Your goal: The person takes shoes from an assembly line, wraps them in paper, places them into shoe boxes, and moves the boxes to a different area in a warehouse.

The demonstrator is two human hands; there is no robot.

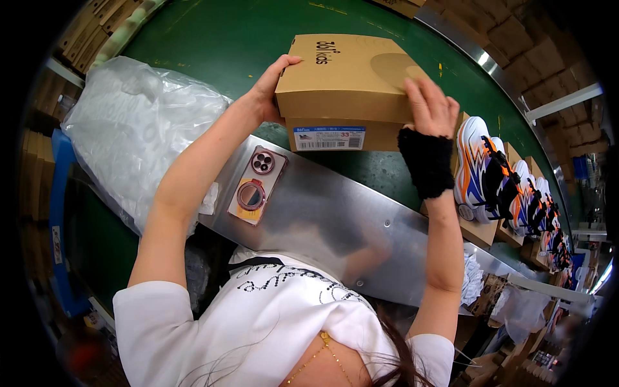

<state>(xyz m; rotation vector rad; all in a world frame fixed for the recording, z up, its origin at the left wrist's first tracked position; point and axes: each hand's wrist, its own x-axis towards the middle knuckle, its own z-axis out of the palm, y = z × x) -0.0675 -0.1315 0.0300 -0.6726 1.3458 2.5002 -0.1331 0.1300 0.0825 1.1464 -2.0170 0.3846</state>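
Note:
A brown cardboard shoebox (345,77), its lid on and a blue-and-white label on the near end, is between my two hands over the green work surface. My left hand (269,87) grips its left side, the thumb on the lid's edge and the other fingers mostly hidden. On the right, my right hand (431,106) clasps the lid's right near corner, its fingers slightly blurred; a black fuzzy cuff (425,161) covers that wrist. What is inside the box cannot be seen.
A phone (258,186) with a ring holder lies on the metal strip (322,200) before me. Clear plastic bags (138,122) are heaped at the left. White, orange and purple sports shoes (476,169) stand on boxes in a row at right. A blue frame (62,219) edges the left.

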